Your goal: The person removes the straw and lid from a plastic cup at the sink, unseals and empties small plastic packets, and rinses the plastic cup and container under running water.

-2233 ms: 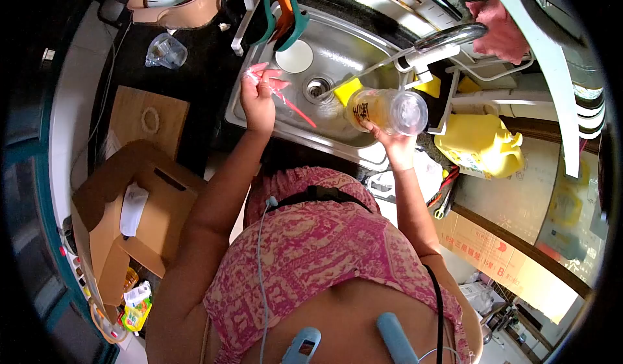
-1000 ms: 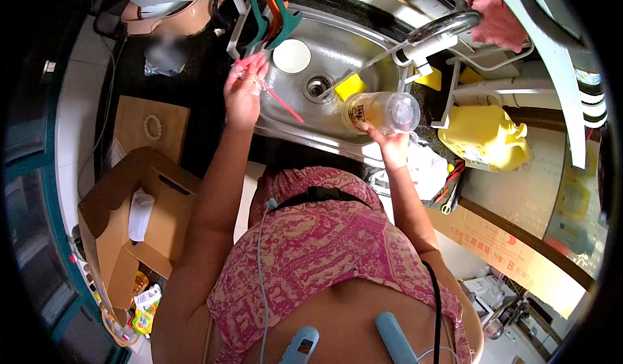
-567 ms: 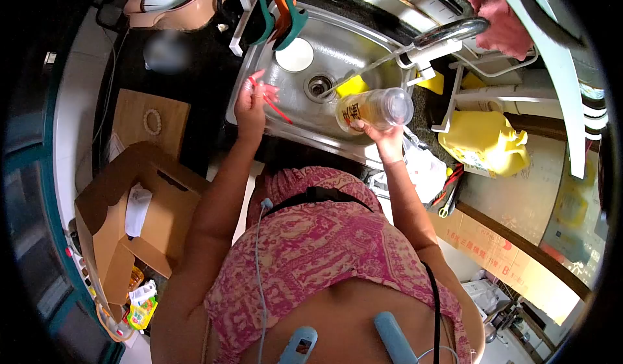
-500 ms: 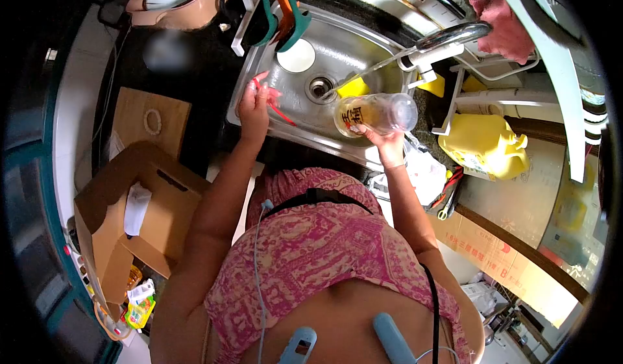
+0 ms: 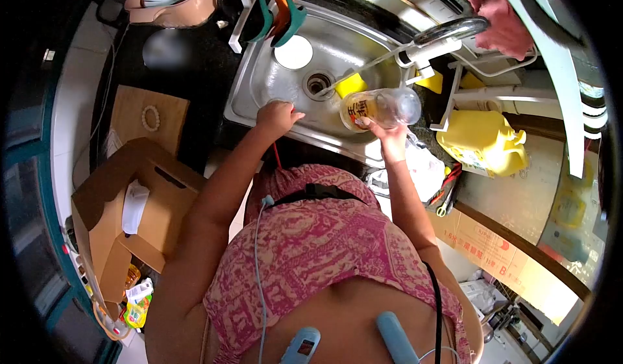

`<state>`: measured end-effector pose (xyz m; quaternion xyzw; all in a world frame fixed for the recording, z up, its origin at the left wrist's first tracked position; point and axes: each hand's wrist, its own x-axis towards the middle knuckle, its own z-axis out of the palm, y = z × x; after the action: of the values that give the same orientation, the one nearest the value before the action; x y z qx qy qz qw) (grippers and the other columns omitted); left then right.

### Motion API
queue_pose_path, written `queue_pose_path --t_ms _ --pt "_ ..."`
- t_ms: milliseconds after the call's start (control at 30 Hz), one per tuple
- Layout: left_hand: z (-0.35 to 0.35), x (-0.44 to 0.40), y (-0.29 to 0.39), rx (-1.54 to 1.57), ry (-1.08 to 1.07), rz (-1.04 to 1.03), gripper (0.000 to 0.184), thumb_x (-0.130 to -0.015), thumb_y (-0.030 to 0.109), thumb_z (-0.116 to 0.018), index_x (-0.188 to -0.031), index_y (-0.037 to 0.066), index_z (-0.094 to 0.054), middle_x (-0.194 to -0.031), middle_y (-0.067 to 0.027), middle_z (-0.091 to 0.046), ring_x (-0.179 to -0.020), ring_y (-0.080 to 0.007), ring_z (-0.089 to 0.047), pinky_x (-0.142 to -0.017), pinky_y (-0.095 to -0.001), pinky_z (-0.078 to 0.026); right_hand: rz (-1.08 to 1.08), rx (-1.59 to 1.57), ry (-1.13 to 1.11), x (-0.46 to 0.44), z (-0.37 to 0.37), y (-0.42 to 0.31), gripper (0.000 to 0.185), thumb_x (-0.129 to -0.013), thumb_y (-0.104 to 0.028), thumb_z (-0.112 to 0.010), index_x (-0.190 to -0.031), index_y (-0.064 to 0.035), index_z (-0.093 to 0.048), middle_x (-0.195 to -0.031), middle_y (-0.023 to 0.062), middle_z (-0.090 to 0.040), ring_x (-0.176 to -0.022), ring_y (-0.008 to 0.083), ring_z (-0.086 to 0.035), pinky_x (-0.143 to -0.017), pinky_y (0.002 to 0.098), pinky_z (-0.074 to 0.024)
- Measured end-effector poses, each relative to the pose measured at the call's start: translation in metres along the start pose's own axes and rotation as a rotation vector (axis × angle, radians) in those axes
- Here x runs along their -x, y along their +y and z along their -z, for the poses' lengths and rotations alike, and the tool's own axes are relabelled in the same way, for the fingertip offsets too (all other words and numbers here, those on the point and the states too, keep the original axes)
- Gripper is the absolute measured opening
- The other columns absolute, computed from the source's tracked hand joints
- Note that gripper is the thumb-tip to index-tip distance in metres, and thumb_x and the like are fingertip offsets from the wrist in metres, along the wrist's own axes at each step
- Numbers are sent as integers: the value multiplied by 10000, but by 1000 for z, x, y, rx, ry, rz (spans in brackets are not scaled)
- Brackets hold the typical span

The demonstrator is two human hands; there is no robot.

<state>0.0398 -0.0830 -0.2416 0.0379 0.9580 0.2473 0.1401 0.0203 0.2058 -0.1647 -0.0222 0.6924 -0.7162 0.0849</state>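
In the head view, my left hand (image 5: 278, 118) is closed at the front rim of the steel sink (image 5: 272, 81). A thin red strip (image 5: 278, 157) sticks out below it towards my body; its upper part is hidden in the fist. My right hand (image 5: 389, 139) grips a clear plastic jar (image 5: 376, 108) with a printed label, tilted on its side over the right part of the basin. Water pours from the curved tap (image 5: 452, 29) towards the drain (image 5: 319, 85). A yellow sponge (image 5: 350, 85) lies beside the drain, and a white round disc (image 5: 293, 52) rests behind it.
Green- and orange-handled tools (image 5: 280, 13) hang over the sink's left. A yellow jug (image 5: 480, 142) stands at right, near a white plastic bag (image 5: 418, 172). An open cardboard box (image 5: 162, 218) and a wooden board (image 5: 126, 114) with a bracelet are at left.
My left hand has moved from above the basin down to the front rim and closed, and the red strip now points towards my body. The jar has shifted slightly right.
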Motion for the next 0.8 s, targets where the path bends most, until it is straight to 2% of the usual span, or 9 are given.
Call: queue_pose_path --t_ms 100,167,200,267,333,467,633,733,800 --pt "-12 -10 -22 220 196 -186 176 -889 199 -578 -886 27 -619 -914 -151 -658 -860 -321 -641 -713 -429 -495 -33 -18 36 -3 -1 1 713 -699 20 -794 -1314 -4 -435 -1239 118 -570 -1163 228 -537 -1031 364 -424" --pt "9 -10 -18 1079 -2 168 189 -941 161 -516 -1059 41 -602 -960 -83 -660 -862 -231 -651 -747 -377 -520 -11 -26 30 -2 -7 -10 719 -699 15 -798 -1318 -6 -433 -1251 117 -563 -1169 230 -535 -1028 367 -427" --pt "24 -9 -8 1078 -4 165 189 -941 161 -516 -1059 41 -602 -960 -83 -660 -862 -231 -651 -747 -377 -520 13 -32 19 -2 -9 -13 726 -698 10 -801 -1321 -7 -431 -1263 117 -557 -1174 232 -532 -1025 369 -431" --pt "57 -1 16 1405 391 114 292 -1006 166 -425 -1253 37 -511 -1038 -91 -644 -948 -199 -641 -827 -369 -529 48 -23 11 -4 -6 -7 731 -696 1 -807 -1322 -7 -430 -1277 117 -547 -1178 236 -530 -1029 373 -430" --pt "77 5 25 1440 431 76 326 -1024 183 -388 -1301 30 -465 -1065 -139 -639 -985 -226 -638 -868 -381 -521 81 -16 -3 -4 -8 -5 736 -695 -8 -814 -1322 -6 -429 -1290 116 -537 -1182 239 -527 -1032 378 -430" --pt "97 8 26 1454 615 -71 382 -1049 233 -332 -1361 22 -400 -1124 -223 -625 -1073 -271 -622 -923 -410 -503 201 224 84 -5 -7 8 885 -620 -196 -907 -1316 -12 -392 -1243 136 -548 -1145 240 -548 -989 366 -464" --pt "87 -8 30 1385 723 -216 310 -1037 184 -393 -1122 -71 -550 -1076 -181 -664 -1048 -233 -629 -980 -342 -455 147 306 42 -5 -11 8 872 -569 -243 -929 -1259 -26 -442 -1208 112 -554 -1124 222 -549 -966 340 -457" --pt "57 -8 20 1351 535 -74 282 -1028 176 -422 -1138 -50 -549 -1009 -151 -677 -965 -221 -657 -932 -345 -483 194 353 41 -10 -10 10 843 -565 -233 -930 -1237 -28 -464 -1185 111 -567 -1094 217 -566 -945 338 -466" --pt "29 -9 10 1354 513 1 259 -1022 173 -435 -1104 -18 -590 -886 -103 -669 -826 -179 -669 -749 -341 -540 252 349 39 -7 -6 16 828 -562 -226 -930 -1225 -28 -475 -1170 109 -577 -1071 215 -578 -934 338 -470"
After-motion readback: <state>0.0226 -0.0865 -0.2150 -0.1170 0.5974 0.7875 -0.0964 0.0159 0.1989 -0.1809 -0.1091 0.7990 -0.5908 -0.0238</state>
